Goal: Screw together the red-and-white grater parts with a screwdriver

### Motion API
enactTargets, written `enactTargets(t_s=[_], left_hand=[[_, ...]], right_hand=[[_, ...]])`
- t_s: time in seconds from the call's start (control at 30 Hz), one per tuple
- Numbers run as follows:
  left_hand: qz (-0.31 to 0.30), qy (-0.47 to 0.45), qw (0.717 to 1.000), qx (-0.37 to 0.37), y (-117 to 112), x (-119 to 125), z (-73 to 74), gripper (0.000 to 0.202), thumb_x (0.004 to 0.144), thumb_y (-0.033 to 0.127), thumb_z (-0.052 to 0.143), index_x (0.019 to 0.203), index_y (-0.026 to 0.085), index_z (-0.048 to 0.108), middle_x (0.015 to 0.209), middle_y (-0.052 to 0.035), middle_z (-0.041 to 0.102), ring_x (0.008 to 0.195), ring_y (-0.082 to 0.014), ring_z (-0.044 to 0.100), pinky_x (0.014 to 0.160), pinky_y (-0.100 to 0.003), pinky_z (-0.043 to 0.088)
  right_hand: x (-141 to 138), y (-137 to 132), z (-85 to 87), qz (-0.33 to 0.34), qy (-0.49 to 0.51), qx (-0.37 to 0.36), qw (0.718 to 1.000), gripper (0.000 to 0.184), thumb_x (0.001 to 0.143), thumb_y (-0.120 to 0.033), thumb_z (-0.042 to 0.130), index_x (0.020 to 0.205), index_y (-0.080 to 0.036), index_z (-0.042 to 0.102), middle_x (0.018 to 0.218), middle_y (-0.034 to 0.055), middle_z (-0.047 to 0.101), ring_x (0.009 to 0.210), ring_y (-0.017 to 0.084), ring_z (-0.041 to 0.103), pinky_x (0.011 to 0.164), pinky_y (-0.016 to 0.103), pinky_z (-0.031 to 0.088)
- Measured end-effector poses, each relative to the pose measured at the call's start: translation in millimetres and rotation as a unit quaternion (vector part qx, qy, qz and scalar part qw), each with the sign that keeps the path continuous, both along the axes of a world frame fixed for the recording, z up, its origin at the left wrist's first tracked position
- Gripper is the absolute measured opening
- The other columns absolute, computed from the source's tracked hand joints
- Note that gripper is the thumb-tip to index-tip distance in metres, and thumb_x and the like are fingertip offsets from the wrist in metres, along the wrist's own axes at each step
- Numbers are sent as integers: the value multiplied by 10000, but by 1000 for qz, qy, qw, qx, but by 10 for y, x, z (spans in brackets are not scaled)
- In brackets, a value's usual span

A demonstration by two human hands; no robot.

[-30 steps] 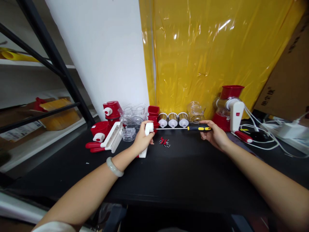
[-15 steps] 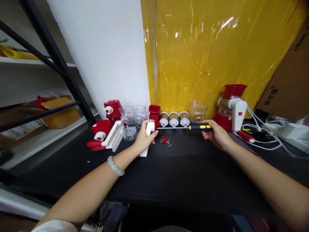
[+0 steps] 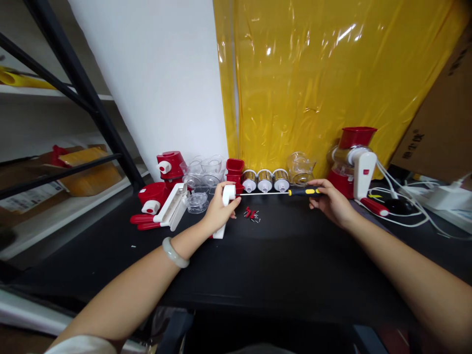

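My left hand is closed around a white plastic handle part standing on end on the black table. My right hand grips the black-and-yellow handle of a long screwdriver. The thin shaft lies level and its tip meets the round top of the white part. A small heap of red pieces and screws lies on the table just below the shaft. A pale bangle sits on my left wrist.
Along the back stand red and white grater bodies, clear cups, three metal drums, a clear jug and an assembled red-and-white grater. White cables trail at right. A yellow sheet hangs behind, and black shelving stands at left.
Both hands hold the same grips. The screwdriver and my right hand have shifted very slightly; the view has wobbled a little.
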State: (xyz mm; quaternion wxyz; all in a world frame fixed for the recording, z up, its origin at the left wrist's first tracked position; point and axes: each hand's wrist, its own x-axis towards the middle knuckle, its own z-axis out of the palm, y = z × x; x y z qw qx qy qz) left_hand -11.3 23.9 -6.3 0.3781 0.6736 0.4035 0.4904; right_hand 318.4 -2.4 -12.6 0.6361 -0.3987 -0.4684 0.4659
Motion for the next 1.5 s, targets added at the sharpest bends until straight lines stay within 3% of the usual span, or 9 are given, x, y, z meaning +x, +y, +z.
enactTargets(t_s=[0.27,0.7,1.0,1.2,1.5], left_hand=[[10,2,1000,-3,9,-1,7,514,818,317,692,1255,249,430,754,48,559,456,-89,542,464,-260,542],[10,8,1000,1,21,1,-14,497,830,312,677,1257,257,428,770,48,548,451,-87,536,452,-273,546],[7,7,1000,1,24,-1,-22,508,828,315,686,1261,263,427,767,49,557,452,-84,539,456,-261,540],[8,1,1000,-2,15,6,-7,507,816,308,694,1249,262,435,786,44,564,454,-83,539,454,-265,542],[9,9,1000,0,16,2,-13,498,831,312,675,1258,256,425,765,46,557,454,-95,543,452,-283,549]], right_hand=[[-21,11,-29,12,-30,2,999,185,809,-336,588,959,-235,551,540,-54,494,449,130,438,498,300,428],[34,50,-97,15,-56,9,998,284,843,-477,617,969,-225,582,514,-56,509,431,116,441,504,279,430],[35,-2,-38,46,-6,-6,999,284,769,-395,593,1012,-251,562,780,4,640,662,181,636,601,329,528],[31,-18,-30,49,-5,-18,999,307,740,-300,612,1037,-251,548,759,-8,641,669,171,644,628,309,526],[6,-8,-25,33,-13,-37,999,282,795,-309,603,1058,-244,527,696,-13,653,614,153,634,630,304,529]])
